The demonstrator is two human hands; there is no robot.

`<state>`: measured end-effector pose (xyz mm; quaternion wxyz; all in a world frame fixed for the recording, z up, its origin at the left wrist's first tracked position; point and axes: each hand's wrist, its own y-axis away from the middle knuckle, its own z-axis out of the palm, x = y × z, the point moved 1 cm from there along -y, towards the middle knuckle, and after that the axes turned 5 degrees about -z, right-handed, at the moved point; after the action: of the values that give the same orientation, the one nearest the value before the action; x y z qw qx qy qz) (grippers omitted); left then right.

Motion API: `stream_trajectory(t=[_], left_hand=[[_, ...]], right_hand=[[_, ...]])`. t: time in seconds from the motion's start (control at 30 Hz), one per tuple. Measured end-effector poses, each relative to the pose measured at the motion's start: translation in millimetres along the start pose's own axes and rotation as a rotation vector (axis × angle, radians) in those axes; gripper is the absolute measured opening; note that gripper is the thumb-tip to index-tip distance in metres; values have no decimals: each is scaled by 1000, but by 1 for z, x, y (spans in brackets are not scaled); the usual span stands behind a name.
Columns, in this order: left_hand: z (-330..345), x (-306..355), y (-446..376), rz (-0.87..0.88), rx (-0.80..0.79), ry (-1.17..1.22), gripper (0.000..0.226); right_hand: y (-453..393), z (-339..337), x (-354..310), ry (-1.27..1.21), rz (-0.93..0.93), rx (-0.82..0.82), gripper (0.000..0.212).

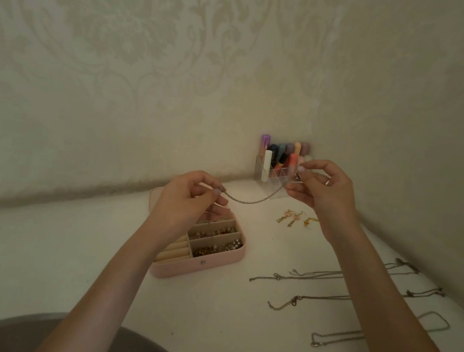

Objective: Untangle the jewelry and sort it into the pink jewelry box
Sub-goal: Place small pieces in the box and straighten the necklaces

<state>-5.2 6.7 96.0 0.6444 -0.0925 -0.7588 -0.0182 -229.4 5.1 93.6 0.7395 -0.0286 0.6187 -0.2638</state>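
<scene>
chain (251,201), a thin braided silvery strand, sags in a shallow curve above the table between both hands, left hand (186,199) and right hand (321,189) each pinching an end in curled fingertips. it looks untangled; next, i judge, comes lowering it into the open pink jewelry box (217,267) under the left hand, though which compartment is unclear.

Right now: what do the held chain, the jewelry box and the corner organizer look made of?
Chain: looks like metal, dull silver twisted links; alloy unclear.
Jewelry box: smooth matte pink shell, likely faux leather or plastic; pale fabric-like dividers inside.
Organizer: clear rigid plastic, probably acrylic, since the tubes show through its walls.
</scene>
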Motion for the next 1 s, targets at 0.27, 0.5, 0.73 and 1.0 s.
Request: stream_trajectory(t=[0.27, 0.5, 0.73, 1.0], left_hand=[[-6, -24, 5, 9, -27, -398, 25], [-13, -30, 10, 14, -116, -760, 42], [3, -24, 14, -5, -158, -211, 34], [-25, -40, 11, 78, 58, -379, 17]], right_hand=[[3, 4, -1, 48, 6, -52, 9], [15, 28, 3, -8, 63, -182, 7], [25, 71, 2, -7, 58, -356, 4], [16, 48, 19, 527, -106, -384, 6]])
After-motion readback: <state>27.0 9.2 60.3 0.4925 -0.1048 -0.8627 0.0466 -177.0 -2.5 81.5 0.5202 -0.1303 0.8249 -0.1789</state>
